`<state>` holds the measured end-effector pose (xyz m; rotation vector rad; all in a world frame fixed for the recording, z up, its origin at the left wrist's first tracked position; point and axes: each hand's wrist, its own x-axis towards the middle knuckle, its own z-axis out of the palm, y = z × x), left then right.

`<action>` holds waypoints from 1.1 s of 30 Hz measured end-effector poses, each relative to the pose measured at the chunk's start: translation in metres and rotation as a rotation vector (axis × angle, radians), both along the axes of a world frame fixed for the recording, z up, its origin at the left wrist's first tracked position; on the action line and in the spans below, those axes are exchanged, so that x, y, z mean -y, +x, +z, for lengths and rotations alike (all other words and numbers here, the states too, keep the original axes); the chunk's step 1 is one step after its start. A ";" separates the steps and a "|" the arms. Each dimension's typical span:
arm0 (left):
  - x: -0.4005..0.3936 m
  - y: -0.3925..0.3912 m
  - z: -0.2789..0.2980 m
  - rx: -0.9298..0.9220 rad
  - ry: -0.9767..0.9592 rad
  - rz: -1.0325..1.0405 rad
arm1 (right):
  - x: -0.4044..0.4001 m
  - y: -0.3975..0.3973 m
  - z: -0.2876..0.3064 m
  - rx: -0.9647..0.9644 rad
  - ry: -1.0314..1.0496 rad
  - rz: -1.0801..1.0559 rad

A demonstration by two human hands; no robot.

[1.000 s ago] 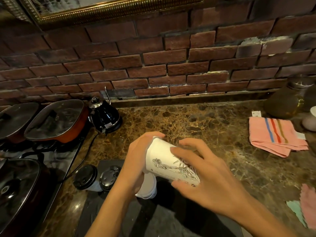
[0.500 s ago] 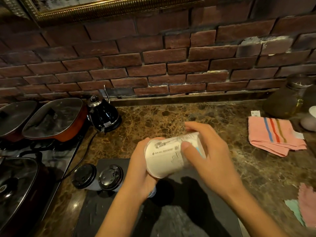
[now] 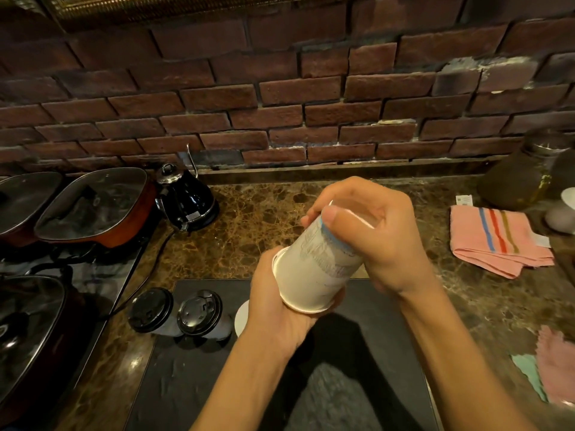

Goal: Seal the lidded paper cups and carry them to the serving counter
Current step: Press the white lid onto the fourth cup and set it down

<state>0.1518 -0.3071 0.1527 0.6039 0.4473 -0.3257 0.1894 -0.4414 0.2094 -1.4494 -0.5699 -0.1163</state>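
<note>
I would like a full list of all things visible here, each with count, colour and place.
paper cup: 1, white, tilted, held in both hands
lidded cups: 2, black lids, left edge of the dark mat
kettle: 1, black, by the brick wall
pans: 3, glass-lidded, far left
striped cloth: 1, pink, right on the marble counter
jar: 1, dark, far right
left hand: under the cup
right hand: around its far end
</note>
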 end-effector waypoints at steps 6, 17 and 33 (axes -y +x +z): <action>-0.005 -0.002 -0.002 0.092 0.108 0.014 | -0.008 -0.004 -0.016 -0.119 0.046 -0.194; -0.015 0.001 -0.005 0.045 0.023 -0.147 | 0.004 0.000 -0.012 -0.035 0.098 0.025; -0.007 -0.017 -0.036 0.122 -0.163 -0.135 | 0.025 -0.004 -0.086 -0.299 -0.034 -0.618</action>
